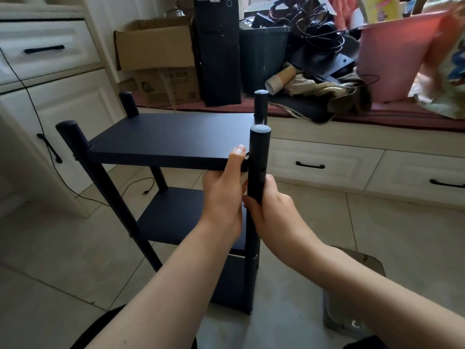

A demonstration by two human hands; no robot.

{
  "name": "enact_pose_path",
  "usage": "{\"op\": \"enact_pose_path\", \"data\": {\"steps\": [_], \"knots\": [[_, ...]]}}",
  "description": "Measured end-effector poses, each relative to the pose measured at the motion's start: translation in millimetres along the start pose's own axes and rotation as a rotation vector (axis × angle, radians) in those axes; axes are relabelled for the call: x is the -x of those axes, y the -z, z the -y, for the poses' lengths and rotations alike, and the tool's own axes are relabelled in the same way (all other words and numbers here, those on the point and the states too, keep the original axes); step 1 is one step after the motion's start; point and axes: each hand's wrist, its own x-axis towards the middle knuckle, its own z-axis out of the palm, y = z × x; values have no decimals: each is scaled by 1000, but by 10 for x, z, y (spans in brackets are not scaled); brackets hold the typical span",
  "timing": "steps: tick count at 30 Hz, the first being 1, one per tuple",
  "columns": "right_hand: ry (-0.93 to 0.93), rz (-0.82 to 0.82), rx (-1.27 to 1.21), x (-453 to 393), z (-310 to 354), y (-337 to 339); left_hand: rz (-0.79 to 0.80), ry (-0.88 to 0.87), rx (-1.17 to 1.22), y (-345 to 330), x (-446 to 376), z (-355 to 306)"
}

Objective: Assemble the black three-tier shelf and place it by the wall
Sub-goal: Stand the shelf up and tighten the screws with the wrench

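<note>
My left hand [222,190] grips the near right corner of the top board [171,138], thumb lying on its upper face, fingers underneath. My right hand [270,205] wraps around the near right post [259,157] just below that board. The shelf [176,210] stands upright on the tile floor [352,235], with two lower boards under the top one and four round posts at the corners. Behind it, a bench [377,117] carries cardboard boxes [156,46], a pink bucket [392,61], paper cups [279,80] and tangled cables [319,28]. White drawers [45,49] stand on the left.
</note>
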Motion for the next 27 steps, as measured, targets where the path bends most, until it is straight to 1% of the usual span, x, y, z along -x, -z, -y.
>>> {"op": "enact_pose_path", "data": {"steps": [3, 6, 11, 15, 17, 19, 21, 27], "knots": [[-28, -17, -7, -10, 12, -16, 23, -3, -9, 14, 9, -14], [0, -28, 42, -17, 8, -28, 43, 2, -9, 14, 10, -59], [9, -36, 2, -10, 5, -39, 40, 5, -22, 21, 19, -63], [76, -45, 43, -1, -9, -15, 60, 42, -45, 61, 15, -47], [92, -38, 36, -12, -23, 23, 113, 26, -72, 99, 14, -27], [92, -33, 43, -31, -43, 57, 206, -14, -103, 136, 24, -4], [90, -36, 46, -48, -59, 73, 248, -30, -119, 170, 28, 17], [51, -25, 15, -60, -164, 79, 212, -64, -170, 227, -25, 57]]}}
